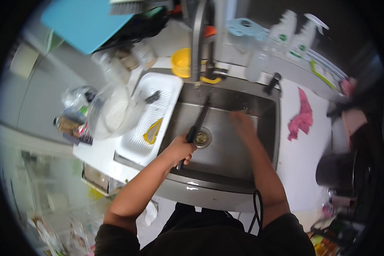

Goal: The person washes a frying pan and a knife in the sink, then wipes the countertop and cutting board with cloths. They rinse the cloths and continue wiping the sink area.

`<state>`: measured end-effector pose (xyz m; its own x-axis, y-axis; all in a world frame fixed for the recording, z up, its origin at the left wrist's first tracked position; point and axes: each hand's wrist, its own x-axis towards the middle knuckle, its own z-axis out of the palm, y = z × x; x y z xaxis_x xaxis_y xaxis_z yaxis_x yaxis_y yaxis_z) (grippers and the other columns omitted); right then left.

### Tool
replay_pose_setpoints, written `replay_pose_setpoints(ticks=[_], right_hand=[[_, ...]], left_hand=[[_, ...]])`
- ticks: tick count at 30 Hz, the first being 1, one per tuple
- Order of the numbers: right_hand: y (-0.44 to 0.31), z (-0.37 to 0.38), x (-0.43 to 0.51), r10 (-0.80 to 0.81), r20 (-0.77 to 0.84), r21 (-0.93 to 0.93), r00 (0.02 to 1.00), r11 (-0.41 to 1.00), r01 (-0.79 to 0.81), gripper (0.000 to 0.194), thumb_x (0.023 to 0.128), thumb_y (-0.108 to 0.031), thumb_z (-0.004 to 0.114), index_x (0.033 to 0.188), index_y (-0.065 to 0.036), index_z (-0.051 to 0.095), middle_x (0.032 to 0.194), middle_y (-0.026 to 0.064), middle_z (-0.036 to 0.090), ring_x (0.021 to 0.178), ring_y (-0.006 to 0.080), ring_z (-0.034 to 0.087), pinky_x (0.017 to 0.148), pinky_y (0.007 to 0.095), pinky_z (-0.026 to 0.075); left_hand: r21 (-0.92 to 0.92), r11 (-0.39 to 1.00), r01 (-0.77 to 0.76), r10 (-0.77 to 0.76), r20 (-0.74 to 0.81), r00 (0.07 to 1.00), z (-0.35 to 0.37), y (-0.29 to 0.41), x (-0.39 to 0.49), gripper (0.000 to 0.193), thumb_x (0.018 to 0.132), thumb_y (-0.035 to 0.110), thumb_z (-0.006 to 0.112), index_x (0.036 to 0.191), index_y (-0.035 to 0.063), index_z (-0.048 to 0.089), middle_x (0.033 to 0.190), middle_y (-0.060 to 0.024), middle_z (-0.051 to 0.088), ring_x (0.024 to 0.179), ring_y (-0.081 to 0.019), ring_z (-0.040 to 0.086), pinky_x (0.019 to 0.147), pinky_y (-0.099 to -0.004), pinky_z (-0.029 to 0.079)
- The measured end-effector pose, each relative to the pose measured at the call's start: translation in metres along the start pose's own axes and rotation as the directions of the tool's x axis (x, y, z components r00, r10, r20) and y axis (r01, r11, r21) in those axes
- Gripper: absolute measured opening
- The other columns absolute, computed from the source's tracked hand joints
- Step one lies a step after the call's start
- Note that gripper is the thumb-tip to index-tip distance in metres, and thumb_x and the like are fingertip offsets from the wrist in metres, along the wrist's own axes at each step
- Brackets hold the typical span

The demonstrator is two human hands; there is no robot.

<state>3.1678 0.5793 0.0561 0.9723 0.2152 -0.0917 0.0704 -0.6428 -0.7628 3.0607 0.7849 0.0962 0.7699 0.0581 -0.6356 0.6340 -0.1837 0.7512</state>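
Observation:
My left hand [180, 149] is closed around the black handle of a long kitchen utensil [201, 120], possibly a knife seen edge-on. Its dark, narrow far part points up toward the faucet [196, 48]. The utensil is over the stainless steel sink [224, 156], beside the drain strainer [202, 138], where small scraps lie. Over the sink's right half is my right hand [242, 123], blurred by motion. Whether its fingers hold anything cannot be made out. Water drops show just below the faucet's spout.
A white perforated drain tray [137, 128] along the sink's left side holds a yellow-rimmed item [153, 132]. Beside it stands a clear plastic bowl [115, 113]. A pink cloth [300, 118] lies on the right counter. Behind are a yellow bowl [180, 62] and spray bottles [302, 40].

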Motion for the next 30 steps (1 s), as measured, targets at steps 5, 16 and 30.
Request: replay_pose_setpoints(ticks=[5,16,30], right_hand=[[-0.024,0.024,-0.095,0.047,0.474,0.427,0.879,0.861,-0.277,0.043,0.087,-0.039,0.047,0.115,-0.007,0.046,0.101,0.0074,0.055,0.087,0.0158,0.055,0.066,0.0318,0.048],[-0.087,-0.001,-0.180,-0.048,-0.328,-0.136,0.943,0.991,0.003,0.024,0.084,-0.015,0.041,0.098,0.005,0.042,0.090,0.0229,0.056,0.077,0.0366,0.058,0.063,0.0417,0.048],[-0.063,-0.039,-0.284,0.112,-0.416,0.293,0.902,0.956,0.017,0.023,0.083,-0.017,0.048,0.091,0.004,0.046,0.079,0.0183,0.056,0.070,0.0299,0.058,0.064,0.0378,0.045]], left_hand=[[-0.654,0.726,0.210,-0.037,0.268,0.963,0.053,-0.017,0.018,0.013,0.084,0.015,0.050,0.079,0.0041,0.052,0.074,-0.0047,0.053,0.065,-0.0165,0.052,0.058,-0.0293,0.046],[-0.634,0.731,0.254,0.466,0.735,0.494,0.090,0.005,-0.006,0.020,0.088,0.027,0.048,0.086,0.0075,0.053,0.085,-0.0038,0.056,0.080,-0.0144,0.055,0.074,-0.0304,0.046],[-0.432,0.894,0.121,0.292,0.764,0.575,0.143,-0.005,-0.096,0.028,0.091,0.029,0.043,0.099,0.0037,0.052,0.095,-0.0077,0.057,0.089,-0.0164,0.055,0.080,-0.0326,0.042]])
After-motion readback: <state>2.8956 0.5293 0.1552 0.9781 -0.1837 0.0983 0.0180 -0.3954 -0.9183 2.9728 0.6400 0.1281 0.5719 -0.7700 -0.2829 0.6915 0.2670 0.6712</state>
